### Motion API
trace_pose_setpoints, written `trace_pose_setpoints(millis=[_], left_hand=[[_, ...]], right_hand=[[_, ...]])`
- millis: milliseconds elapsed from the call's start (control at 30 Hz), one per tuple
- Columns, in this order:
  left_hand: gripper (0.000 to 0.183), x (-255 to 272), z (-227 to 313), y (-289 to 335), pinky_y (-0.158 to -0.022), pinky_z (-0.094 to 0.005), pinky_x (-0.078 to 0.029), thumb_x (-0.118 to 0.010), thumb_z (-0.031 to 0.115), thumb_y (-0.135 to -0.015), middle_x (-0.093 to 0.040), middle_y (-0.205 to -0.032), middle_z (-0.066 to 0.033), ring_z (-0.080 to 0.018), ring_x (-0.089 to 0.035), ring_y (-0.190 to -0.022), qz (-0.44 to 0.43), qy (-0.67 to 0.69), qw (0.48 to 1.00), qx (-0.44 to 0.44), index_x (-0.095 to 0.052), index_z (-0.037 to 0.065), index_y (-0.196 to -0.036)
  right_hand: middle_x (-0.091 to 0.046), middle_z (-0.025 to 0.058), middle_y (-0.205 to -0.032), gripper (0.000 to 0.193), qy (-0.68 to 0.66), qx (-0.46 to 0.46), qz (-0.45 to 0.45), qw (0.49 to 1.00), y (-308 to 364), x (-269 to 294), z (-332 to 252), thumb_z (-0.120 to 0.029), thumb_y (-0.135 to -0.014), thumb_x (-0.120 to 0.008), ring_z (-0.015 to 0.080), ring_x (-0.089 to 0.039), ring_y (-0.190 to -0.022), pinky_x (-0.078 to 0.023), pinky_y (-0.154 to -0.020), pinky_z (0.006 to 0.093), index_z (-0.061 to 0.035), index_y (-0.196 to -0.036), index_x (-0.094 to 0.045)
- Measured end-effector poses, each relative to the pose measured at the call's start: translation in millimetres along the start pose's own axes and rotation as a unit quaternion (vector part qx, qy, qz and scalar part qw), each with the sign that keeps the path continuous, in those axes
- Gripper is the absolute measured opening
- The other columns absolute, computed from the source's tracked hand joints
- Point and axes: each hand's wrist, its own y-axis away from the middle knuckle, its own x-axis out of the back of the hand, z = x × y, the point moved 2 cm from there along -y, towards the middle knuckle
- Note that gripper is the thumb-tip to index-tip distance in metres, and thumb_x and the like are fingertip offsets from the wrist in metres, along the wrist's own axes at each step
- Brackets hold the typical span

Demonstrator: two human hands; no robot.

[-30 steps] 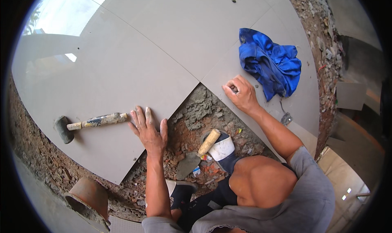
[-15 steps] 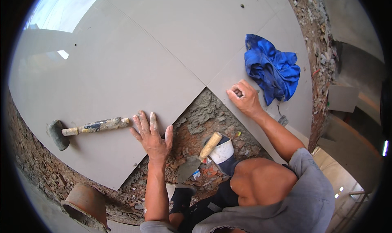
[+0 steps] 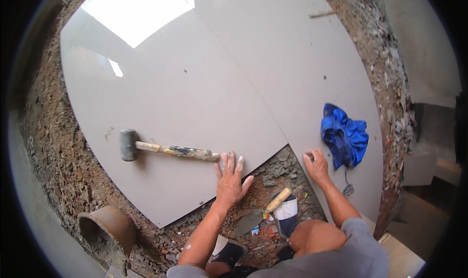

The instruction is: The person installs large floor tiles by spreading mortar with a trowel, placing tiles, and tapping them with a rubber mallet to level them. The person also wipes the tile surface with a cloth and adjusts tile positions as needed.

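Shifted view; hammer [image 3: 168,150] beside L fingers [image 3: 230,166]

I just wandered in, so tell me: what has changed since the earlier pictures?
Mainly the view has swung: the left hand, right hand and crumpled blue cloth appear lower and farther right, the grey-headed, wooden-handled mallet farther right. Nothing was visibly taken hold of or let go. The left hand stays flat beside the mallet, the right curled near the cloth.
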Motion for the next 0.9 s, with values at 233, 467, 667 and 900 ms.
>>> trace_pose_setpoints(millis=[233,467,667,900], left_hand=[[0.057,139,11,103,-0.113,-0.0521,-0.022,-0.055,0.040,-0.092,-0.040,-0.144,-0.0222,-0.0368,-0.035,-0.136,-0.006,0.076,0.991,0.112,-0.048,0.003,-0.134],[0.053,240,76,440,-0.099,-0.0450,-0.041,-0.057,0.036,-0.090,-0.055,-0.126,-0.0266,-0.0424,-0.052,-0.117,0.017,0.175,0.870,0.460,-0.053,-0.003,-0.125],[0.056,265,168,715,-0.099,-0.0437,-0.042,-0.057,0.039,-0.087,-0.057,-0.122,-0.0295,-0.0407,-0.053,-0.119,-0.125,0.251,0.700,0.657,-0.059,-0.005,-0.122],[0.048,285,186,770,-0.095,-0.0418,-0.043,-0.055,0.035,-0.091,-0.062,-0.117,-0.0255,-0.0400,-0.057,-0.113,0.093,0.338,0.693,0.630,-0.061,-0.005,-0.118]], right_hand=[[-0.061,0.0221,-0.113,0.049,0.100,-0.117,-0.251,0.956,169,132,-8,-0.043,-0.088,-0.056,0.0402,-0.056,-0.108,-0.045,-0.093,0.0455,-0.0015,-0.113,-0.063],[-0.063,0.0278,-0.110,0.051,0.164,-0.288,-0.350,0.876,357,347,-34,-0.043,-0.085,-0.054,0.0417,-0.059,-0.107,-0.046,-0.094,0.0443,0.0009,-0.110,-0.066],[-0.064,0.0274,-0.108,0.050,0.137,-0.243,-0.327,0.903,409,416,-107,-0.042,-0.084,-0.054,0.0425,-0.060,-0.106,-0.046,-0.093,0.0447,0.0015,-0.107,-0.067],[-0.068,0.0260,-0.092,0.046,0.089,-0.121,-0.265,0.953,373,393,-206,-0.038,-0.084,-0.058,0.0384,-0.066,-0.091,-0.050,-0.081,0.0438,0.0049,-0.100,-0.067]])
